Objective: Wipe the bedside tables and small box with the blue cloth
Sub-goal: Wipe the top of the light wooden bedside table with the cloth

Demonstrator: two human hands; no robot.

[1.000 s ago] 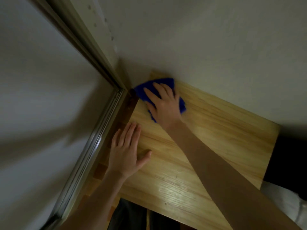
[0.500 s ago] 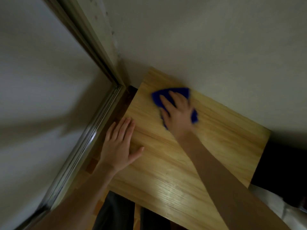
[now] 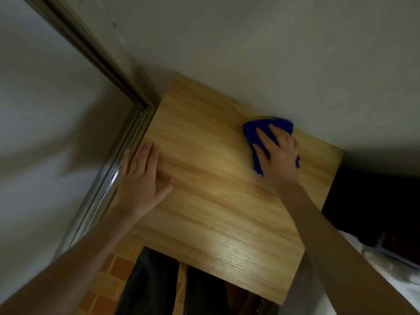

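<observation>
A light wooden bedside table (image 3: 216,201) stands against the wall. The blue cloth (image 3: 252,130) lies crumpled on its far edge, close to the wall. My right hand (image 3: 278,153) presses flat on the cloth, fingers spread, covering most of it. My left hand (image 3: 141,178) rests palm down on the table's left edge, holding nothing. No small box is in view.
A metal-framed sliding door (image 3: 100,178) runs along the left of the table. A white wall (image 3: 272,53) backs it. A dark gap (image 3: 368,201) and white bedding (image 3: 386,269) lie to the right. My legs (image 3: 154,287) and orange floor tiles (image 3: 106,280) show below.
My right hand has slid the blue cloth from the table's far left corner rightward along the wall edge. My left hand stays pressed on the left edge.
</observation>
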